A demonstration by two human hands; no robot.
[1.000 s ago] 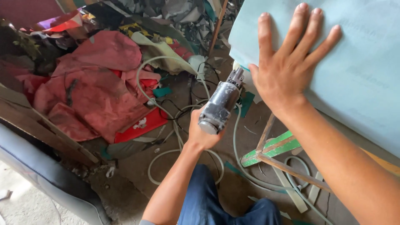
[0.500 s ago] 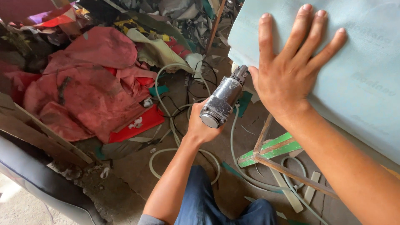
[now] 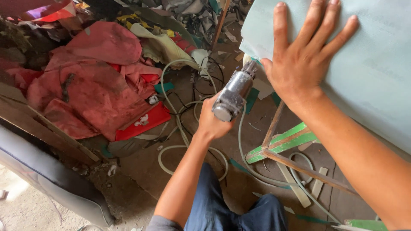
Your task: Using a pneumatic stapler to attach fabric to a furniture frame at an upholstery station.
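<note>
My left hand grips a grey cylindrical power tool, its tip up against the lower left edge of a pale green sheet. My right hand lies flat on that sheet with fingers spread, just right of the tool's tip. The sheet fills the upper right of the head view. A pale hose runs down from the tool to the dirt floor.
Red fabric pieces are heaped at the left, with more scraps behind. Hoses and black cables coil on the floor. A wooden frame with green-painted slats stands under the sheet. A dark padded cushion lies at lower left.
The view has shifted slightly. My left hand and the tool have stayed at the sheet's edge, and my right hand has stayed flat on the sheet.
</note>
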